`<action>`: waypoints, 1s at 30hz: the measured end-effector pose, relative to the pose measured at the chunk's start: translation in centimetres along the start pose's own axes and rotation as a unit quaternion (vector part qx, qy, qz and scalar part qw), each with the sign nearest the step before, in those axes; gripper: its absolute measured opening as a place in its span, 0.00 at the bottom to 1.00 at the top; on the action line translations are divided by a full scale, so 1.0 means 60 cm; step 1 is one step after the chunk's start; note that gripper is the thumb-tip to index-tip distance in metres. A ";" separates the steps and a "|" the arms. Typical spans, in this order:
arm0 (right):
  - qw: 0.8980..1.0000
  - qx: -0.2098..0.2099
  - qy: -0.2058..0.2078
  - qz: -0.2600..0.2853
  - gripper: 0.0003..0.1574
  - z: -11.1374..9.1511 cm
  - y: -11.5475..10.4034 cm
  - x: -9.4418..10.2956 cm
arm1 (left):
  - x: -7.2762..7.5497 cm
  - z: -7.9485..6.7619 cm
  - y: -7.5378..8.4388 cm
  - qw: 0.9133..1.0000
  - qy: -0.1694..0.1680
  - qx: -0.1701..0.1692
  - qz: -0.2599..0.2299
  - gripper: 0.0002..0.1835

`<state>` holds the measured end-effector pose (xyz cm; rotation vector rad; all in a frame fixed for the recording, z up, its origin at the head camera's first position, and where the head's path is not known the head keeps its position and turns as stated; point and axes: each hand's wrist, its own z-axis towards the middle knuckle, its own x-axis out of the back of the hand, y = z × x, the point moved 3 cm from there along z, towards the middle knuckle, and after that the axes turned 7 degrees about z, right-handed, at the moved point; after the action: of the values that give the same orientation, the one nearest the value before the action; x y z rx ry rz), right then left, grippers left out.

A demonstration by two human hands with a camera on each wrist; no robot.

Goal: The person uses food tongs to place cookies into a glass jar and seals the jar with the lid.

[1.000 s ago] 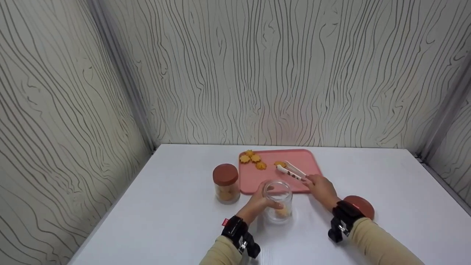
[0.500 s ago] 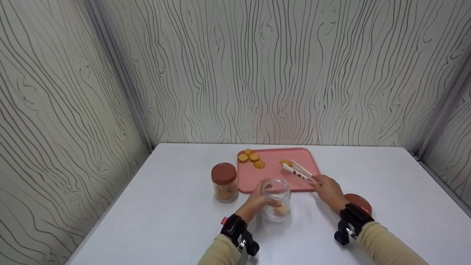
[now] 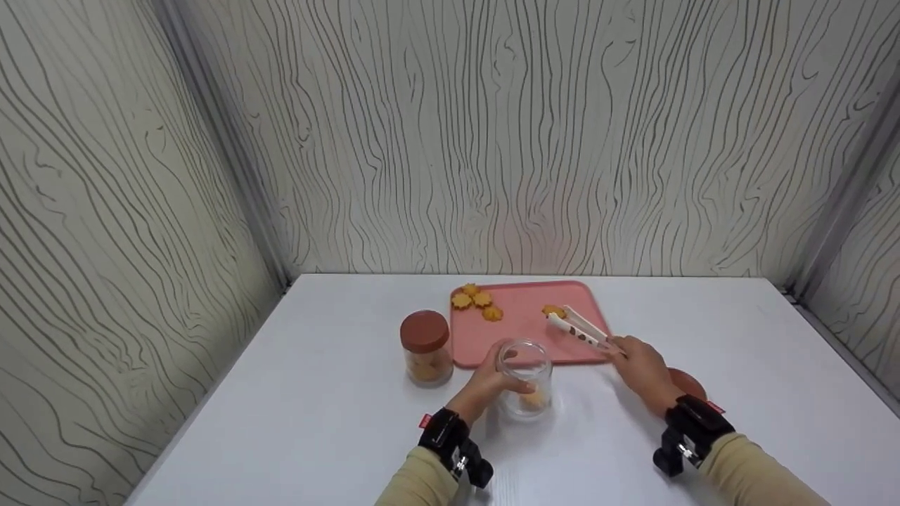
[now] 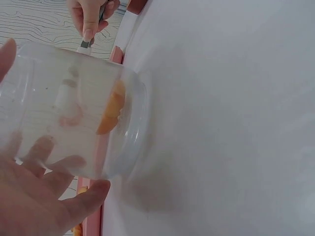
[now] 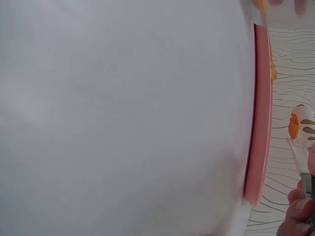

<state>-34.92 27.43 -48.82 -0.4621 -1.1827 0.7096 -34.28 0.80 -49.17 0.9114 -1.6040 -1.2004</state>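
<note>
**Holding jar (image 3: 538, 372) and tongs (image 3: 576, 333) together**

Head view: the left hand (image 3: 485, 386) curls round the upright jar, apparently to steady it. The right hand (image 3: 640, 369) grips the tongs, their tips clamped on a cookie (image 3: 554, 311) over the pink tray (image 3: 474, 341).

Left wrist view: fingers hold the sides, leaving the mouth uncovered; another cookie (image 4: 112, 109) lies near the base.

Right wrist view: the tonged cookie sits above the tray's rim, likely pinched against slipping.

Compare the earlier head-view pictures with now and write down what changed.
The right grip moved rightward with the tongs and the cookie at their tips, over the tray. Nothing was newly taken or released. The left grip still holds the open jar; the lidded jar and four other cookies stayed put.
</note>
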 end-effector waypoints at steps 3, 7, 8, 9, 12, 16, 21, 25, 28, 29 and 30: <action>1.000 -0.001 0.003 0.000 0.20 -0.004 0.001 0.004 | 0.000 0.000 0.000 1.000 0.001 0.004 -0.003 0.52; 1.000 -0.005 0.010 0.006 0.19 -0.011 0.000 0.010 | 0.001 -0.001 0.000 1.000 -0.001 0.003 -0.001 0.52; 1.000 -0.006 0.010 0.010 0.19 -0.013 0.000 0.012 | 0.001 -0.002 0.000 1.000 -0.002 0.002 0.000 0.51; 1.000 -0.007 0.011 0.013 0.19 -0.014 0.000 0.013 | 0.002 -0.002 0.000 1.000 -0.004 0.000 -0.001 0.51; 1.000 -0.010 0.009 0.021 0.20 -0.019 -0.002 0.017 | 0.002 -0.003 0.000 1.000 -0.005 -0.001 -0.004 0.51; 1.000 -0.010 0.009 0.020 0.19 -0.022 -0.003 0.021 | 0.001 -0.003 0.001 1.000 -0.003 -0.006 -0.008 0.51; 1.000 -0.006 0.012 0.019 0.19 -0.025 -0.003 0.022 | 0.000 0.000 0.001 1.000 0.005 -0.005 -0.006 0.49; 1.000 -0.011 0.015 0.019 0.19 -0.028 -0.002 0.024 | 0.000 0.001 0.000 1.000 0.004 -0.001 -0.006 0.49; 0.999 -0.016 0.016 0.025 0.19 -0.032 -0.003 0.028 | 0.000 0.001 0.000 1.000 0.003 0.002 -0.005 0.49; 0.999 -0.016 0.017 0.028 0.19 -0.033 -0.003 0.029 | 0.001 0.000 -0.001 1.000 0.002 0.003 -0.005 0.49; 0.999 -0.016 0.017 0.029 0.19 -0.033 -0.003 0.030 | 0.001 0.000 0.000 1.000 0.000 0.004 -0.006 0.50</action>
<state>-32.60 28.64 -48.15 -0.5354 -1.1530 0.7306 -34.30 0.76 -49.18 0.9277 -1.6055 -1.2038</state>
